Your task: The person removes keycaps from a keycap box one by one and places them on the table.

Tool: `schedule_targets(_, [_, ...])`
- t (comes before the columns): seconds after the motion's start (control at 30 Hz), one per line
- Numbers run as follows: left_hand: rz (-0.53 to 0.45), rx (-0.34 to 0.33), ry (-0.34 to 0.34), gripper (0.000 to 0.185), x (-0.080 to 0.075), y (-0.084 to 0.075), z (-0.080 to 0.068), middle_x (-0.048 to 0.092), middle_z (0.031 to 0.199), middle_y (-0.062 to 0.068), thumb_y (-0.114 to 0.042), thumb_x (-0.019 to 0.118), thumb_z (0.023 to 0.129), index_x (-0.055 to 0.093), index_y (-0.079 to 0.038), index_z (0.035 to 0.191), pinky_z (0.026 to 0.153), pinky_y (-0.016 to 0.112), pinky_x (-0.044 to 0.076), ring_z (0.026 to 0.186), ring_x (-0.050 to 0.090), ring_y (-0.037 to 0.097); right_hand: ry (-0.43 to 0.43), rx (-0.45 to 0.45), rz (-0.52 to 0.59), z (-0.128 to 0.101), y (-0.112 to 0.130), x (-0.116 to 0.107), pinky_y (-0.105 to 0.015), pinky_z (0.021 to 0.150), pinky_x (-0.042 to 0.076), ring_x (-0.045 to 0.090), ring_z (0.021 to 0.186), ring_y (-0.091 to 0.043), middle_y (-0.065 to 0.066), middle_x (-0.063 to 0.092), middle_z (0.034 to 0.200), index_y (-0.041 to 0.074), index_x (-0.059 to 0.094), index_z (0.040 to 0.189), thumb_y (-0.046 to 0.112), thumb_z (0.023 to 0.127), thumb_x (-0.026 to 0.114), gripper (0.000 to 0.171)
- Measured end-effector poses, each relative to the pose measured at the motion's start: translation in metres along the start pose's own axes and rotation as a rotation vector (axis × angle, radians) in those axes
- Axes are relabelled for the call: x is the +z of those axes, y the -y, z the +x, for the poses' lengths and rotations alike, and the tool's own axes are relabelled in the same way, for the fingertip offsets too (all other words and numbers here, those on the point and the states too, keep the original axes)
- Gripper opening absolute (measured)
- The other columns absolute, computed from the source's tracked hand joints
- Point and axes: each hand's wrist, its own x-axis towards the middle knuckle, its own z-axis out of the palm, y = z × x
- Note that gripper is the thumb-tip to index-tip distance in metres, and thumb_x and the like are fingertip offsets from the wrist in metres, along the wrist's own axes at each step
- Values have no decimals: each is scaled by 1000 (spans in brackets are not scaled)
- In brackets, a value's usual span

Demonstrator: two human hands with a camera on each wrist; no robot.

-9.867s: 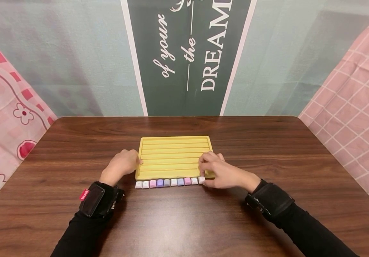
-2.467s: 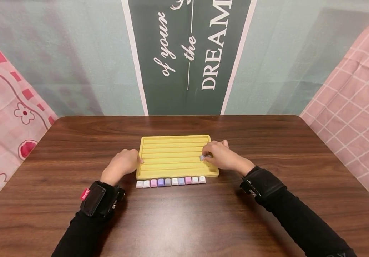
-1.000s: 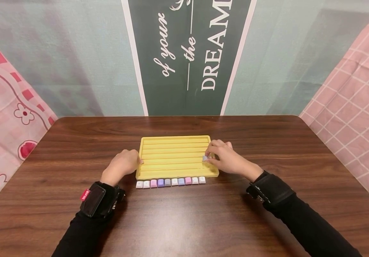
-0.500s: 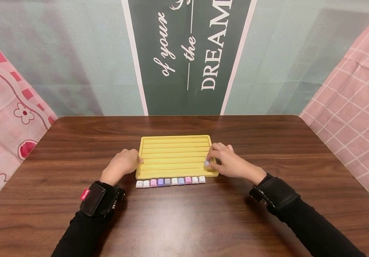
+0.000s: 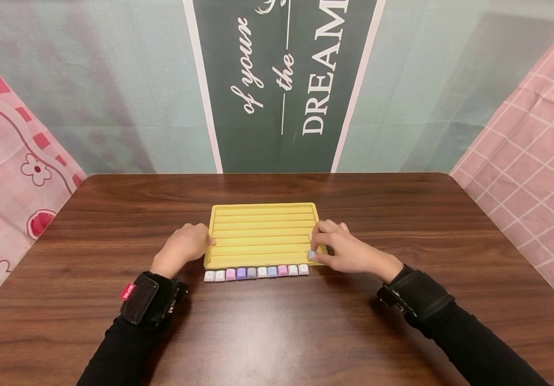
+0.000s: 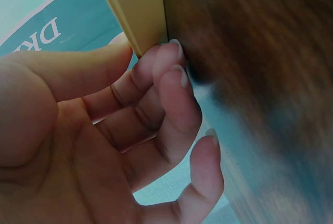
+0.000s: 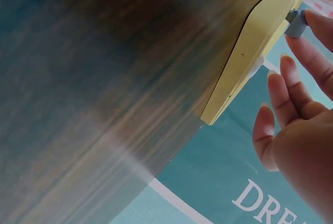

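Observation:
A yellow ridged tray lies flat on the table. At its left edge my left hand grips the rim; the left wrist view shows the thumb on top and curled fingertips underneath. Over the tray's near right corner, my right hand pinches a small grey-blue keycap between thumb and fingertip. This keycap looks tilted in the right wrist view, its other fingers apart from it. A pale piece, perhaps another keycap, shows at the tray's right side. Along the near edge runs a row of keycaps, white, pink, purple, grey and blue.
The brown wooden table extends on all sides of the tray. Behind it hangs a green cloth with lettering. Pink patterned cloths hang at left and right.
My right hand was at the row's right end earlier. Later it held the grey-blue keycap over the tray's right part; it has since moved towards the near right corner. The left hand has stayed put.

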Motion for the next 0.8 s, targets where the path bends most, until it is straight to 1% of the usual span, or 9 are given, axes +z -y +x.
schedule_targets(0.4, [-1,-6,8,23,-1,-1,-1,35,64,5,-20,49,97,58,1,93,54,29,31,59,40,20,41,-51,35,-4,2,-2,-35,76,26,42,99,-18,3,46,97,16,59,79,11,82,69,11])
schedule_targets(0.57, [-1,-6,11,23,-1,-1,-1,35,65,5,-20,49,97,58,0,93,55,30,32,59,41,20,41,-75,37,-8,3,0,-34,76,27,41,100,-16,3,47,98,16,59,79,11,80,71,13])
schedule_targets(0.8, [-2,3,6,22,-1,-1,-1,35,65,5,-19,49,97,58,-1,89,57,31,33,61,42,21,35,-107,34,-10,2,3,-35,77,26,42,101,-18,3,46,98,16,59,78,9,78,72,14])
